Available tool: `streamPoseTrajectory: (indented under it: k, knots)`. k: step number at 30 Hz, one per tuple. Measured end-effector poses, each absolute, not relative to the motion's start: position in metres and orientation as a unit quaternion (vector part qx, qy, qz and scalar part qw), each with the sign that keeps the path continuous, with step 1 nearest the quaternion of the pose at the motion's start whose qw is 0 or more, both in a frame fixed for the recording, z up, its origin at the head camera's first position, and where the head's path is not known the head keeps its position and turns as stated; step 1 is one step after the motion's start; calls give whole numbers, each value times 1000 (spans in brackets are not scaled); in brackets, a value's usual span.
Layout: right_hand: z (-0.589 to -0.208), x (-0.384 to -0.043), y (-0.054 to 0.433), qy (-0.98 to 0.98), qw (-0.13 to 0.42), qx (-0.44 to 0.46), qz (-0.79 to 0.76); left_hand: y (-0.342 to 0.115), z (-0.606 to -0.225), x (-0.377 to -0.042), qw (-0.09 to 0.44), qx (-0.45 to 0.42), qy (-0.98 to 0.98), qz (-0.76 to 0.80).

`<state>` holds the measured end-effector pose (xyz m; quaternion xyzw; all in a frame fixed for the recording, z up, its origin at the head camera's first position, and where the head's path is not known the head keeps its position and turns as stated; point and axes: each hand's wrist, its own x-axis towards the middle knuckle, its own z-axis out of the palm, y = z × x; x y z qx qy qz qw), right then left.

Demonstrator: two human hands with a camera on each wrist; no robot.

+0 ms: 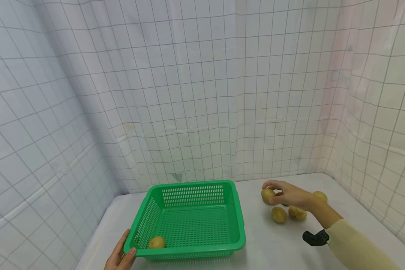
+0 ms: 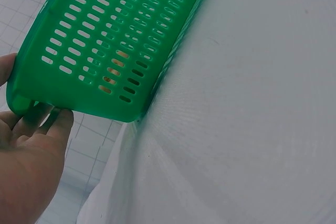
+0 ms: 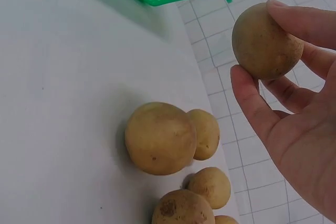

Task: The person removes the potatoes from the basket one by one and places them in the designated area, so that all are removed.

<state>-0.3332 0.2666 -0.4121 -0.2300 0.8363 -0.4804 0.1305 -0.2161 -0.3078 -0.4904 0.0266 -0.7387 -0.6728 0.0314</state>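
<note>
My left hand (image 1: 119, 255) grips the near left corner of a green plastic basket (image 1: 189, 249), thumb and fingers on either side of the rim. In the left wrist view its fingertips curl under the rim by the slotted wall (image 2: 79, 51). One potato (image 1: 156, 242) lies inside, in the near left corner. Right of the basket, my right hand (image 1: 293, 195) holds another potato (image 3: 265, 40) between thumb and fingers, raised above the table. Below that hand several potatoes lie grouped, among them a round one (image 1: 278, 215) and a lumpy one (image 1: 297, 213).
A white cloth covers the table (image 1: 263, 251). White grid-patterned curtains (image 1: 202, 93) enclose it at the back and both sides. One more potato (image 1: 320, 196) lies beyond the right wrist. A black device (image 1: 315, 238) shows beside the right sleeve (image 1: 354, 243).
</note>
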Motion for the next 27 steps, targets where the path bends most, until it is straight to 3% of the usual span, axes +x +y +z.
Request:
streamPoseTrajectory:
  k: [18, 27]
  knots:
    - [-427, -326, 308, 814, 148, -226, -514, -309, -493, -217, 38, 39, -729, -683]
    - [-430, -318, 322, 851, 124, -180, -478, -309, -492, -217, 37, 29, -732, -679]
